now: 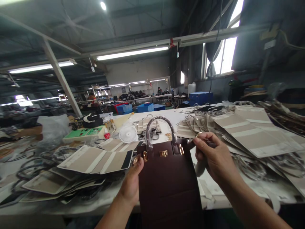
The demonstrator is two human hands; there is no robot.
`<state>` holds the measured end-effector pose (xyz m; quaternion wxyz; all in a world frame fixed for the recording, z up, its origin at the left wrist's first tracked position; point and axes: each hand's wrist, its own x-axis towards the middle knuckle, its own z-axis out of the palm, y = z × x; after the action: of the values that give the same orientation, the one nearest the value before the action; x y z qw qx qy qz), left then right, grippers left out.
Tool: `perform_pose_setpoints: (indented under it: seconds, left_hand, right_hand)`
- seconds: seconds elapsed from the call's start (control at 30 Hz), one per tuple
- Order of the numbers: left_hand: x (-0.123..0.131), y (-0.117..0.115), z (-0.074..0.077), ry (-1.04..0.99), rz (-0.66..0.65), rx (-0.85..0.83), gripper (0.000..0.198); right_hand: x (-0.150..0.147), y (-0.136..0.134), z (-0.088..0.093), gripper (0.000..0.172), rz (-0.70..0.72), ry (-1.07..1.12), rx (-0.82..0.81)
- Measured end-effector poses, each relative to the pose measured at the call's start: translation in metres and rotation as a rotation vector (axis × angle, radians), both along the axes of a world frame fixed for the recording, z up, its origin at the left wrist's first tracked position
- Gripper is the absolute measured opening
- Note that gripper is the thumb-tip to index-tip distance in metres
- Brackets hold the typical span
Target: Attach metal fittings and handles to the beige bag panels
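A dark brown handbag panel (169, 187) stands up in front of me. Its arched handle (160, 118) is wrapped in clear plastic, and gold-coloured fittings (163, 154) sit along the top. My left hand (131, 184) grips the panel's left edge, thumb on the front near a gold fitting. At the top right corner, my right hand (216, 157) is closed in a pinch on a short brown strap (191, 145). A gold-coloured metal piece (199, 134) shows at its fingertips. The fingers behind the panel are hidden.
Flat beige-lined bag panels (95, 160) are stacked on the white table (171, 113) to the left, and more beige panels (254, 130) are piled at right. Beyond the bag are a small white fan (128, 134), a green-topped machine (81, 133) and blue bins (145, 107).
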<state>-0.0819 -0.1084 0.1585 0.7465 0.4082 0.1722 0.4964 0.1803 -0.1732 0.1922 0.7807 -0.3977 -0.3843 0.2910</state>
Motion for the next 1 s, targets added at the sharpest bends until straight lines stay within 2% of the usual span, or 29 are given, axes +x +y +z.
perform_pose_setpoints:
  seconds: [0.07,0.13,0.2,0.3,0.4,0.5,0.57,0.63,0.7,0.77,0.87,0.93,1.0]
  left_hand:
    - [-0.002,-0.002,0.003,0.013,0.051,-0.002,0.048]
    - [-0.003,-0.004,0.008,0.029,0.177,0.01,0.044]
    - [-0.002,-0.009,0.013,0.04,0.296,0.036,0.042]
    - [0.001,-0.022,0.02,0.049,0.322,0.087,0.042]
    - [0.004,-0.038,0.022,0.044,0.289,0.144,0.042]
    - [0.004,-0.053,0.015,0.041,0.245,0.199,0.038]
    - [0.001,-0.059,0.011,0.047,0.217,0.222,0.036]
    - [-0.004,-0.064,0.009,0.036,0.216,0.221,0.038]
    - [-0.01,-0.067,0.007,0.017,0.247,0.19,0.041]
    - [-0.019,-0.069,0.001,0.0,0.276,0.142,0.044]
    - [-0.033,-0.068,-0.025,-0.012,0.283,0.066,0.043]
    - [-0.044,-0.065,-0.048,-0.022,0.268,0.014,0.039]
    - [-0.053,-0.059,-0.066,-0.043,0.19,-0.052,0.037]
  right_hand:
    - [-0.003,-0.004,0.004,0.037,-0.068,-0.111,-0.052]
    - [-0.008,-0.009,0.007,0.032,-0.17,-0.301,-0.091]
    - [-0.015,-0.015,0.008,0.027,-0.266,-0.532,-0.056]
    - [-0.034,-0.025,0.005,0.02,-0.233,-0.763,0.038]
    - [-0.061,-0.036,-0.001,0.023,-0.096,-0.83,0.087]
    - [-0.09,-0.046,-0.003,0.039,-0.008,-0.847,0.181]
    - [-0.106,-0.051,-0.002,0.043,0.038,-0.826,0.228]
    - [-0.113,-0.054,-0.002,0.033,0.046,-0.802,0.237]
    - [-0.111,-0.053,-0.004,0.018,-0.028,-0.78,0.208]
    - [-0.103,-0.048,-0.008,0.012,-0.175,-0.763,0.161]
    - [-0.087,-0.037,-0.015,0.024,-0.354,-0.756,0.099]
    - [-0.081,-0.032,-0.021,0.029,-0.352,-0.732,0.052]
    - [-0.079,-0.03,-0.032,0.025,-0.266,-0.663,-0.032]
